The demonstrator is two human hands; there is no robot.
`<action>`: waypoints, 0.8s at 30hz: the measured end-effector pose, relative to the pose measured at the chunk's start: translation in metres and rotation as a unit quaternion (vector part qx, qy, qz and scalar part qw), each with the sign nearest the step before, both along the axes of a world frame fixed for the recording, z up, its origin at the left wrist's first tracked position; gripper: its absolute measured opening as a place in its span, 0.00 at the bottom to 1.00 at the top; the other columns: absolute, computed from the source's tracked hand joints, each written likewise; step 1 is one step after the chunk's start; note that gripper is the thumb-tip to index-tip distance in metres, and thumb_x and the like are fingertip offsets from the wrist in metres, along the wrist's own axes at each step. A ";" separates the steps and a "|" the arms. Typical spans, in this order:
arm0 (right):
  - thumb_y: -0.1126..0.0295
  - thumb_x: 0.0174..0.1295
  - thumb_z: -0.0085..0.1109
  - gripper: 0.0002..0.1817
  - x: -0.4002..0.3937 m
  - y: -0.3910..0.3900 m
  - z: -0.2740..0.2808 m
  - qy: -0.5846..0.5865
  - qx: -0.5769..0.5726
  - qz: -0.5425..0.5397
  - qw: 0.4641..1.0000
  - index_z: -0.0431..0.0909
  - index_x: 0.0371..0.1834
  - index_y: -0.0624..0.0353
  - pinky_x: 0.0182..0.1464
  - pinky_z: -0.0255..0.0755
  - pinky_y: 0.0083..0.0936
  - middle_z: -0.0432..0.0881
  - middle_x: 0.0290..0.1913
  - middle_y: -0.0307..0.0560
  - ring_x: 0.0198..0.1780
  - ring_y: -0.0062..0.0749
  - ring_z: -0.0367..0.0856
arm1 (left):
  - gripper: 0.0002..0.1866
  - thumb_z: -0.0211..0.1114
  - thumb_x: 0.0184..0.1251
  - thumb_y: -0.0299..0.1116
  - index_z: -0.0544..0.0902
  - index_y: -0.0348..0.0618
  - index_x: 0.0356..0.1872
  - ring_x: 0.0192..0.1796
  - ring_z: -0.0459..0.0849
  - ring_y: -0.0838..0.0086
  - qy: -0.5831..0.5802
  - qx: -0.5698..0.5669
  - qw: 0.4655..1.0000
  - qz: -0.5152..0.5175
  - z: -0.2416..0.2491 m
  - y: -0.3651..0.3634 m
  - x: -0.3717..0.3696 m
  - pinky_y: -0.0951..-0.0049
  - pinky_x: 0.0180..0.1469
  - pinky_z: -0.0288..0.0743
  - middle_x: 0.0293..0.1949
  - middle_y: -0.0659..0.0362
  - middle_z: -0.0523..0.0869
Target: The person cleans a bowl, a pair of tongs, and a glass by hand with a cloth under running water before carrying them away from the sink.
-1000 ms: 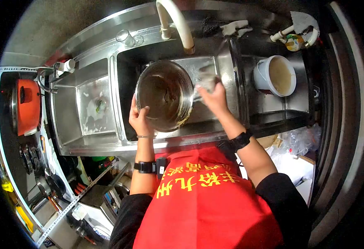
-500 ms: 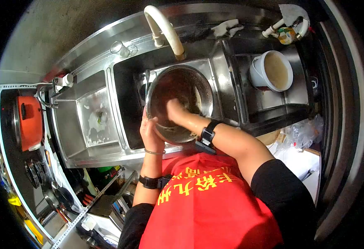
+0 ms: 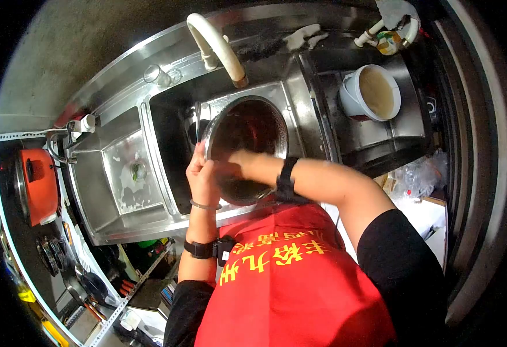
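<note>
A round, deep metal pot is tilted in the middle basin of the steel sink, its mouth facing up toward me. My left hand grips its left rim, fingers on the outside. Across the pot's mouth reaches my right hand, close to the left inner wall. Motion smears its fingers, so whether it holds anything cannot be seen. A white faucet arches over the basin, just above the pot's far rim. A thin metal utensil leans in the basin left of the pot.
A white bucket of cloudy liquid stands in the right basin. A clear glass sits on the ledge behind. The left basin holds a little wet residue. An orange pot and several utensils are on the left shelf.
My right hand has moved from deep inside the pot toward its left wall, near my left hand. The left hand still grips the rim. The view has shifted slightly.
</note>
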State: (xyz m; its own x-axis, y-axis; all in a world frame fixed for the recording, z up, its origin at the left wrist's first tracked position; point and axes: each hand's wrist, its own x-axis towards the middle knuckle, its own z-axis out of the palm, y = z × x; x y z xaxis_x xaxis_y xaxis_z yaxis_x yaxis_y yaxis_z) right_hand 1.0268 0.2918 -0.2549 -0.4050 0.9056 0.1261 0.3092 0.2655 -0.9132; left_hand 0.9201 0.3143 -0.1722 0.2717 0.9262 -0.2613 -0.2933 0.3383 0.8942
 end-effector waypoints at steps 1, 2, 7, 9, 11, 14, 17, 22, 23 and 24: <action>0.61 0.58 0.44 0.16 0.015 -0.019 0.014 -0.023 -0.066 -0.026 0.997 0.74 0.45 0.54 0.53 0.63 0.34 0.74 0.47 0.56 0.49 0.45 0.73 | 0.07 0.54 0.49 0.20 0.70 0.42 0.16 0.53 0.72 0.73 -0.028 -0.017 0.999 0.004 0.021 0.003 0.001 0.73 0.54 0.64 0.56 0.53 0.72; 0.63 0.54 0.48 0.14 0.037 -0.043 0.037 -0.043 -0.136 -0.050 0.988 0.77 0.37 0.58 0.46 0.69 0.36 0.79 0.37 0.57 0.41 0.46 0.77 | 0.08 0.53 0.50 0.21 0.70 0.43 0.16 0.48 0.75 0.75 -0.079 -0.024 0.996 0.025 0.023 0.001 -0.002 0.74 0.50 0.67 0.54 0.55 0.73; 0.71 0.50 0.50 0.08 0.111 0.032 0.040 -0.364 0.019 -0.058 0.930 0.79 0.27 0.57 0.32 0.74 0.37 0.80 0.28 0.53 0.30 0.44 0.80 | 0.24 0.51 0.51 0.20 0.68 0.35 0.55 0.45 0.75 0.78 -0.042 -0.056 0.998 0.008 0.026 -0.020 0.004 0.79 0.48 0.68 0.47 0.60 0.76; 0.71 0.48 0.52 0.07 0.070 0.043 0.026 -0.326 0.022 -0.058 0.943 0.80 0.28 0.57 0.32 0.74 0.35 0.80 0.29 0.55 0.30 0.45 0.80 | 0.24 0.50 0.51 0.20 0.68 0.35 0.55 0.44 0.76 0.78 -0.077 -0.048 0.996 -0.009 0.036 -0.020 0.011 0.79 0.48 0.68 0.46 0.60 0.77; 0.70 0.50 0.52 0.12 0.023 0.023 0.026 -0.158 0.026 0.020 0.987 0.76 0.36 0.63 0.42 0.71 0.33 0.78 0.37 0.58 0.41 0.48 0.76 | 0.23 0.50 0.52 0.21 0.69 0.35 0.53 0.43 0.77 0.76 -0.095 -0.033 0.995 0.019 0.028 -0.010 0.010 0.78 0.47 0.70 0.43 0.59 0.78; 0.73 0.49 0.50 0.12 0.020 -0.023 0.045 -0.110 0.058 0.078 0.989 0.75 0.37 0.64 0.44 0.70 0.33 0.77 0.39 0.59 0.43 0.47 0.75 | 0.20 0.50 0.54 0.24 0.70 0.34 0.52 0.43 0.78 0.73 -0.094 -0.028 0.995 0.000 0.051 0.003 -0.006 0.75 0.47 0.71 0.44 0.56 0.78; 0.76 0.47 0.49 0.08 0.086 0.004 0.038 -0.386 0.097 0.179 0.900 0.79 0.29 0.59 0.37 0.72 0.32 0.79 0.31 0.55 0.36 0.41 0.79 | 0.20 0.53 0.54 0.25 0.70 0.34 0.51 0.44 0.78 0.72 -0.090 -0.032 0.995 0.007 0.047 -0.005 -0.016 0.75 0.49 0.70 0.44 0.56 0.78; 0.70 0.45 0.52 0.07 0.069 0.044 0.108 -0.452 0.136 0.105 0.875 0.80 0.19 0.58 0.28 0.75 0.33 0.81 0.24 0.50 0.27 0.42 0.81 | 0.22 0.52 0.54 0.30 0.69 0.36 0.53 0.46 0.77 0.69 -0.085 -0.017 0.996 -0.024 0.024 -0.014 -0.005 0.70 0.48 0.71 0.46 0.55 0.77; 0.68 0.46 0.52 0.08 0.048 0.034 0.115 -0.366 0.127 0.106 0.916 0.79 0.19 0.59 0.27 0.75 0.34 0.80 0.25 0.52 0.27 0.44 0.81 | 0.23 0.48 0.47 0.21 0.71 0.35 0.50 0.43 0.76 0.76 -0.106 -0.052 0.993 0.017 0.045 -0.015 0.006 0.78 0.48 0.69 0.42 0.61 0.78; 0.69 0.46 0.51 0.08 0.030 0.019 0.091 -0.231 0.131 0.054 0.963 0.79 0.19 0.60 0.28 0.75 0.36 0.80 0.25 0.52 0.26 0.45 0.80 | 0.22 0.48 0.47 0.21 0.72 0.34 0.49 0.42 0.76 0.75 -0.105 -0.039 0.994 -0.017 0.034 -0.010 -0.003 0.77 0.49 0.68 0.41 0.60 0.78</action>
